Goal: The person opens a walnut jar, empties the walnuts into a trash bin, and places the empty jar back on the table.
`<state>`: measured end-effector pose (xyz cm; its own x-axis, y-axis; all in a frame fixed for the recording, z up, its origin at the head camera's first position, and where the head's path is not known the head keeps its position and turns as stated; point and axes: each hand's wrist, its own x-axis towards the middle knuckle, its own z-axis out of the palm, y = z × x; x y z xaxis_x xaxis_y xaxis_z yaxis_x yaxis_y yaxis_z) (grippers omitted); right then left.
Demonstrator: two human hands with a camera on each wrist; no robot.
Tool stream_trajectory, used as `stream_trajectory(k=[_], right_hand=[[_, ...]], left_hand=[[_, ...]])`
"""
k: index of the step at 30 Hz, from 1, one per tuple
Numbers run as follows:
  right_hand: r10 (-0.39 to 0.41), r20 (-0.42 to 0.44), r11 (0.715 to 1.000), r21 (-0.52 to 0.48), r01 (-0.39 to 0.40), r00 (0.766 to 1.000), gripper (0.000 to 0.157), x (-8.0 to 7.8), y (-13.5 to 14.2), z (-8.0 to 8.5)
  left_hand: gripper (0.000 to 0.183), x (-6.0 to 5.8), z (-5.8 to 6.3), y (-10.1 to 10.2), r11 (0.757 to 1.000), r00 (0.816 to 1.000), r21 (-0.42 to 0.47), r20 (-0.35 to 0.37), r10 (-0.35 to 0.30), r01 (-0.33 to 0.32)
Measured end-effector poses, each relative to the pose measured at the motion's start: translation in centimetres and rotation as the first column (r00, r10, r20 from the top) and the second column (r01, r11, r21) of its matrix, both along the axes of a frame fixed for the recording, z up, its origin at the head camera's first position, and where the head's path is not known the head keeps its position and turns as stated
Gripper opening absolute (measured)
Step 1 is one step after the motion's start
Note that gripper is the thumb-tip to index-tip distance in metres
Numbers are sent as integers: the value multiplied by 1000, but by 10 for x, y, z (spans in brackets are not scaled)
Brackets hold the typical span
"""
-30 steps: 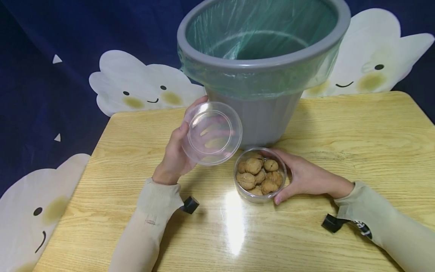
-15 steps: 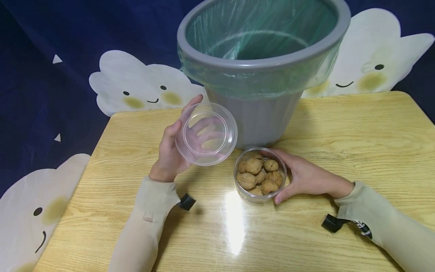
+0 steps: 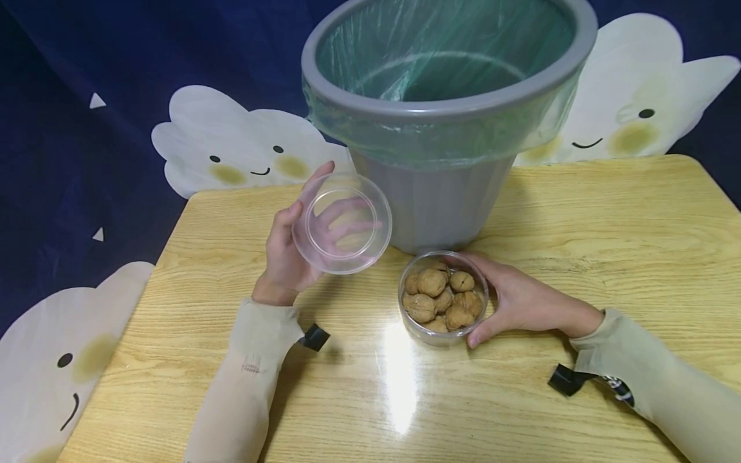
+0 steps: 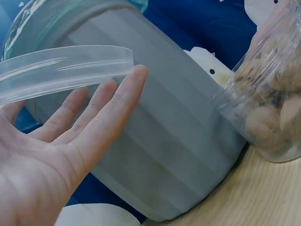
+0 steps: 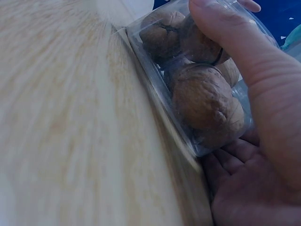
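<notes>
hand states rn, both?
Left hand: holding the clear lid.
Right hand: holding the open jar of walnuts.

colourless lid (image 3: 341, 223) mid-frame, brown walnuts (image 3: 431, 283) below centre, grey bin (image 3: 446, 199) with green liner (image 3: 434, 138) at top, yellow wood-grained worktop (image 3: 492, 411), navy backdrop (image 3: 75, 167) patterned with white clouds (image 3: 199, 132)

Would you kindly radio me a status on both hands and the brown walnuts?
Left hand holds round clear plastic lid. Right hand grips round clear plastic jar of walnuts on wood-grain table. Green-lined grey round bin close behind; nothing over jar.
</notes>
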<state>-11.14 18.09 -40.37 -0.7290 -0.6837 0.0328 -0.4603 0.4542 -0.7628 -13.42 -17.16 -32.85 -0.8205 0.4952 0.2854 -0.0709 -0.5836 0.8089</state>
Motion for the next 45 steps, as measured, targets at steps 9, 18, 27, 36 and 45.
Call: stream_trajectory(k=[9,18,27,36,45], right_hand=[[-5,0,1000,-18,5,1000,133,0,-1,1],[0,-6,1000,-2,0,1000,134,-1,0,0],[-6,13,1000,-6,6,1000,134,-1,-1,2],[2,12,1000,-13,-1,1000,134,0,0,1],[9,-2,999,-30,-9,1000,134,-1,0,0]], left_hand=[[56,-5,-7,-5,997,998,80,57,9,-14],[54,-10,-12,-10,993,994,76,67,88,-93],[54,-13,-17,-14,994,993,76,98,72,-80],[57,-13,-19,-16,994,988,61,131,78,-86],[53,-16,-24,-19,995,989,7,116,96,-97]])
